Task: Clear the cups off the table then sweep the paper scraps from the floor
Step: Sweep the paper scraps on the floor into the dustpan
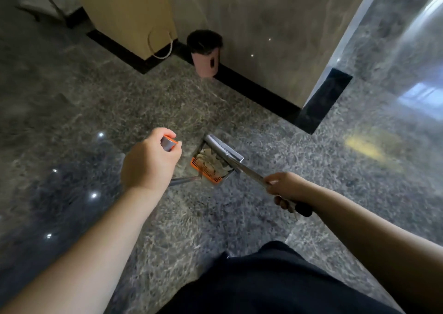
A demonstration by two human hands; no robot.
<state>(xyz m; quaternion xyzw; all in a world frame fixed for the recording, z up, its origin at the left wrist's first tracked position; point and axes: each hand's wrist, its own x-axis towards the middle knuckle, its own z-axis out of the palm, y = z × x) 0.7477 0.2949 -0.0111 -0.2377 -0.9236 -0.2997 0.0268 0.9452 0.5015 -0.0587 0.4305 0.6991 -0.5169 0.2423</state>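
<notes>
Open marble floor (96,102) lies left of and before the dustpan (211,165). Beyond it, the wall (263,37) blocks passage, with a pink bin (206,59) and paper bag (134,18) standing against its base.

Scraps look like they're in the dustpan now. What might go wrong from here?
1. The paper scraps lie loose in the dustpan; tilting it on the way to the pink bin may spill them.
2. The left hand holds only the handle's top end, so the pan may swing.
3. The broom in the right hand could flick scraps back out.
</notes>
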